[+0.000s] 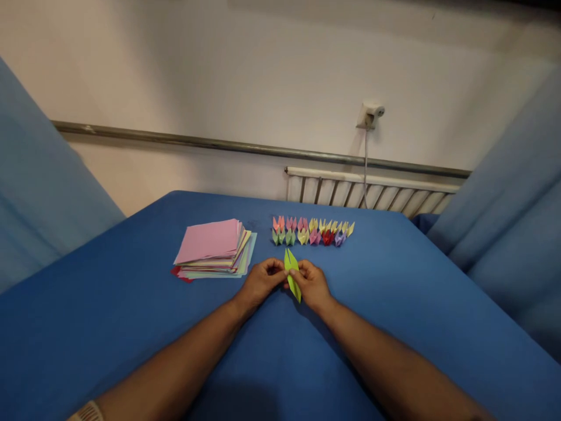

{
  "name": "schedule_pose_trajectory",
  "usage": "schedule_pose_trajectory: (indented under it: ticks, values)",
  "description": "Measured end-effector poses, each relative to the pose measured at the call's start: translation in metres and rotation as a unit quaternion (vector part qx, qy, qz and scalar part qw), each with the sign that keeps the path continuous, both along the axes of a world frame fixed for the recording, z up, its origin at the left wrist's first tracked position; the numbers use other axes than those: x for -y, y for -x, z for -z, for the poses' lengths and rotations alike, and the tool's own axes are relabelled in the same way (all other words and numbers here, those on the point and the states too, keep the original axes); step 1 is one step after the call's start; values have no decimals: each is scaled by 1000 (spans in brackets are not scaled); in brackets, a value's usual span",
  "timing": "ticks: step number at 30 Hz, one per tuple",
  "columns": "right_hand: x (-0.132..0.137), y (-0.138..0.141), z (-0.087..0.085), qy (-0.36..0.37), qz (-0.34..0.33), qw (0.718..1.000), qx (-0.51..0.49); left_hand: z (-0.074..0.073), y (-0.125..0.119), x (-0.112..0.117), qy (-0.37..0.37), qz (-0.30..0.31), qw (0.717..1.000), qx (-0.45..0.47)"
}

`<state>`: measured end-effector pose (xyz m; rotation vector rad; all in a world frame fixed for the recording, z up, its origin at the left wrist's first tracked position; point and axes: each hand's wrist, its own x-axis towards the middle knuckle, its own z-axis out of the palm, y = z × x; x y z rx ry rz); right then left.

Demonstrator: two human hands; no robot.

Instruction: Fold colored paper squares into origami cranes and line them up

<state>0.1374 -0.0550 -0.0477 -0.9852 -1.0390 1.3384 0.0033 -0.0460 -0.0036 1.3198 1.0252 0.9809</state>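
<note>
While the left hand and right hand are pinching the green paper between closed fingers over the table, just nearer than the folded figures, they are apparently shaping its narrow form, the next move probably calling for a neat fold of one pointed end.

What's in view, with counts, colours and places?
Folded paper: one, lime green, centre
Folded figures: about thirteen, multicoloured, two rows beyond it
Paper stack: one, pink topped, centre left
Table: one, blue, foreground
Curtains: two, blue, either side
Wall: one, beige, background
Rail: one, grey, along wall
Radiator: one, whitish, below the rail
Socket: one, white, above the rail
Cable: one, pale, below the socket
Band: one, pale, bottom left
Forearms: two, bottom
Left hand, right hand: two, holding folded paper
</note>
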Motion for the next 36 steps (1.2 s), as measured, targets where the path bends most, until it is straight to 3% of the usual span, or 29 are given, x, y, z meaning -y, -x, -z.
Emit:
schedule_pose_trajectory:
  ticks: [4,14,20,32,36]
  values:
    - [3,3,-1,20,-19,999,-23,1,-2,3,25,-17,999,26]
    - [9,2,-10,40,-35,998,-27,-2,0,5,-1,-58,998,12]
    - [8,1,-7,35,-34,999,-21,-1,3,0,3,-65,997,42]
    - [10,-6,5,-62,19,978,197,3,0,-1,-60,-98,993,-35]
    - [12,-3,0,-20,-12,993,114,1,0,1,-50,-92,994,-26]
